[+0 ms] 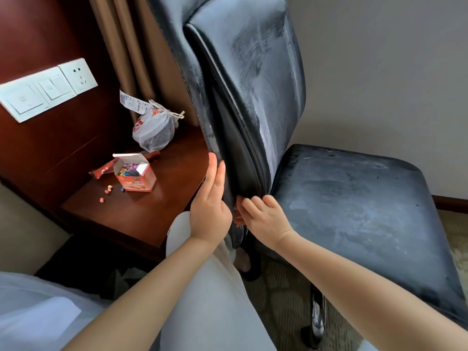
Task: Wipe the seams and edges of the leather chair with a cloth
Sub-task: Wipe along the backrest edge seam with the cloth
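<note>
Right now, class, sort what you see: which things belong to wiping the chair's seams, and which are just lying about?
Belongs to the job:
leather chair
left hand, flat against the backrest edge
right hand, fingers at the seam
No cloth is visible.

Lying about:
chalk box
loose chalk pieces
tied plastic bag
wooden side table

Chair (253, 97) top cut off by frame; right hand (263, 219) fingertips hidden in seam; cloth unseen.

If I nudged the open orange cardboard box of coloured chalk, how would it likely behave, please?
The orange cardboard chalk box probably slides easily on the polished wooden table. Being small, it looks light. Its lid is up, so tipping would likely spill sticks; loose chalk pieces already lie beside it.
</note>
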### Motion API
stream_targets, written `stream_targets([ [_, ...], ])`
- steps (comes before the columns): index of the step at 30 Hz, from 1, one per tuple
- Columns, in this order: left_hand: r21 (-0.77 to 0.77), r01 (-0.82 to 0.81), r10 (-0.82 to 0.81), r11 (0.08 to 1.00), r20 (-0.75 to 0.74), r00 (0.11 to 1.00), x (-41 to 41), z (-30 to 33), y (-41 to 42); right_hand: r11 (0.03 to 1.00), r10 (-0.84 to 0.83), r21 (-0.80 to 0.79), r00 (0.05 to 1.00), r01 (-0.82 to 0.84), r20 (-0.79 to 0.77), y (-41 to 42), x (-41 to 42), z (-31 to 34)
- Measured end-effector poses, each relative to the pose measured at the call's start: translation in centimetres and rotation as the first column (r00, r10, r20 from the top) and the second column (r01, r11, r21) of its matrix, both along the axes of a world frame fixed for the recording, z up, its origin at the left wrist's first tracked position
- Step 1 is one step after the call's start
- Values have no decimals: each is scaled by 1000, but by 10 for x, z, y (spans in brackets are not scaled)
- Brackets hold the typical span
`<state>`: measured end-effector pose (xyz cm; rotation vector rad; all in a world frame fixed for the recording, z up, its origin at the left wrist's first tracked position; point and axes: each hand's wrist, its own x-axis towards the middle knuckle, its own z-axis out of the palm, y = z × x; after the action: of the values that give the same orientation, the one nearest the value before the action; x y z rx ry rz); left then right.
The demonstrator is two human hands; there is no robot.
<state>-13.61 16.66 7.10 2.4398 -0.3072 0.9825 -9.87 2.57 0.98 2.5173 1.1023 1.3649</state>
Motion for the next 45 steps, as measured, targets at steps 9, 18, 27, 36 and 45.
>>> stream_targets([
  [9,-6,-40,40,999,-12,999,-3,4,-2,1000,-2,-19,997,1,-71,-1,-7,-33],
  [18,-25,-78,77,997,-10,997,0,2,-10,997,-57,-67,990,49,-132,2,-5,-32],
  [27,-36,-45,44,998,-22,999,-5,5,-7,983,-35,179,999,28,39,4,-2,34],
  [36,16,-52,52,999,-50,997,-8,8,1,996,-74,49,997,74,-1,4,-6,22],
  [45,-58,-42,39,997,-44,998,-8,8,-5,984,-104,155,989,87,103,12,0,44],
])
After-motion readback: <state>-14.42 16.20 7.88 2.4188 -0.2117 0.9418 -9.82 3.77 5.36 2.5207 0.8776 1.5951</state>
